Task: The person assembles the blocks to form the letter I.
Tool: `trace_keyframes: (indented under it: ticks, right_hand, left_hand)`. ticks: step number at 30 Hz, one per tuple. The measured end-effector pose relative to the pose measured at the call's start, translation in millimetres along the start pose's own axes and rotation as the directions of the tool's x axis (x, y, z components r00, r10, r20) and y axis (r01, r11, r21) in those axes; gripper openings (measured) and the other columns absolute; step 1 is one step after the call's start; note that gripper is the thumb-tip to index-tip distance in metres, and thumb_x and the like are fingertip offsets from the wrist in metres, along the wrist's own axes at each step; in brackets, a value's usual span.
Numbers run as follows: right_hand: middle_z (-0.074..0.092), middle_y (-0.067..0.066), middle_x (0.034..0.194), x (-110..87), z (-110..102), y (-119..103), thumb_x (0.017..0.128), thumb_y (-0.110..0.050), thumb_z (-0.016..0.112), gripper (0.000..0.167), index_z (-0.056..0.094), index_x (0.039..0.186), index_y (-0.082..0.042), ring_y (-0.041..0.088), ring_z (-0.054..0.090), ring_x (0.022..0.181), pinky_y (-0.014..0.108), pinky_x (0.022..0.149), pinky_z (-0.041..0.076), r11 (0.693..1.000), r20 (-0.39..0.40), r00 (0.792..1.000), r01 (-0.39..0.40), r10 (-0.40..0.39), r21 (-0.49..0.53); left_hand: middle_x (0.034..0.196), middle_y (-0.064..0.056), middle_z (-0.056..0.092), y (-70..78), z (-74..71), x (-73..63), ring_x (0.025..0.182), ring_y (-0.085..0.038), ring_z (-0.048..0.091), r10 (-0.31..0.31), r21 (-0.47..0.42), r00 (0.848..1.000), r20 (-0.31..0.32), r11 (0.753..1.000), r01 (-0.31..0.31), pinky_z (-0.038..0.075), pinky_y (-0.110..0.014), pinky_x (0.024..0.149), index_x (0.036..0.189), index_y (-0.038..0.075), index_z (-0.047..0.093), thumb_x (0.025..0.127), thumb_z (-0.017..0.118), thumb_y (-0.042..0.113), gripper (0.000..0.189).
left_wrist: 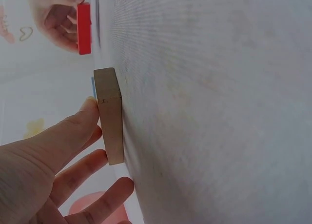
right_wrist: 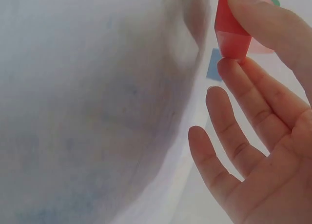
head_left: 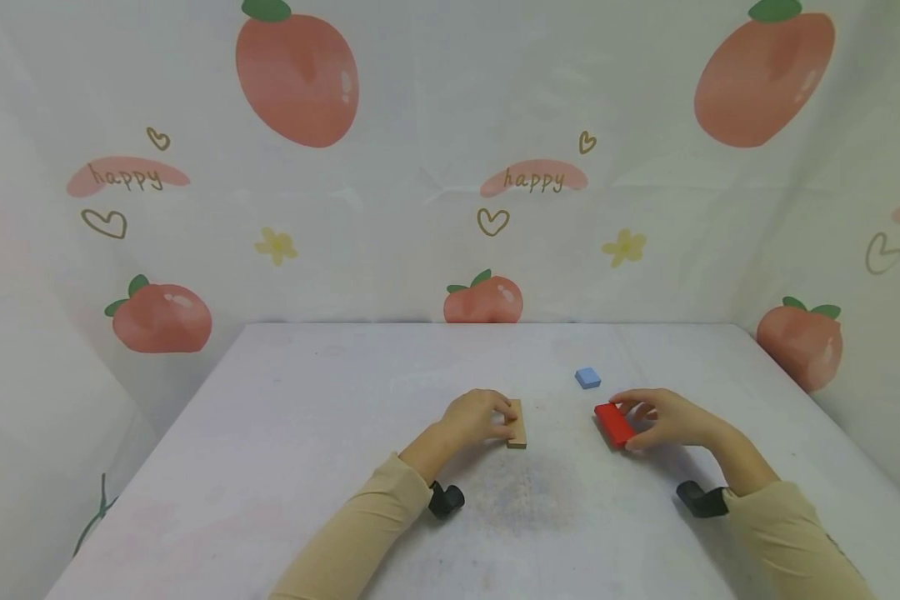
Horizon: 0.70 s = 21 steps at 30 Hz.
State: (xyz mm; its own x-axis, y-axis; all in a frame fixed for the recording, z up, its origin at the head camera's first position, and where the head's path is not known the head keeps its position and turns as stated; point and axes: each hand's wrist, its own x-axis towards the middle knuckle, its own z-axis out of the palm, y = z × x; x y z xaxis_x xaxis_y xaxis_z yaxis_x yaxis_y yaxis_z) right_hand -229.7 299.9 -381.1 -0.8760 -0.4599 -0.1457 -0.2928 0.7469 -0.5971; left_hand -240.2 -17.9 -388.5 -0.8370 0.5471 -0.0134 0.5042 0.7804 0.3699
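Our half-open right hand [head_left: 667,417] pinches the red block [head_left: 613,425] by its ends; our left hand [head_left: 468,418], loosely curled, touches the wooden block [head_left: 520,427], grip unclear; both probably light, rigid.

The tan block [left_wrist: 111,126] appears wooden, matt, its edge darkly marked. The red block [head_left: 613,425] looks smooth with slight sheen. The tabletop [head_left: 270,417] is matt and stained; the backdrop [head_left: 420,100], creased, cloth-like; the sleeves [head_left: 360,533], soft matt cloth.
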Motion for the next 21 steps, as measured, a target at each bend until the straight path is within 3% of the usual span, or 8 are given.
trace_keyframes:
  ticks: [21]
  right_hand:
    - [0.063,0.009,0.104,10.9,14.3,-24.6,0.072,-0.021,0.077,0.057,0.055,0.122,-0.002,0.023,0.06,0.095,0.038,0.08,0.052,0.996,-0.008,0.997,0.083,-0.083,-0.021]
  left_hand:
    - [0.123,0.002,0.064,1.1,-0.2,-0.2,0.118,-0.017,0.057,-0.013,0.004,1.0,0.003,1.0,0.013,0.046,-0.032,0.098,0.108,0.018,0.072,0.08,0.072,0.031,0.031]
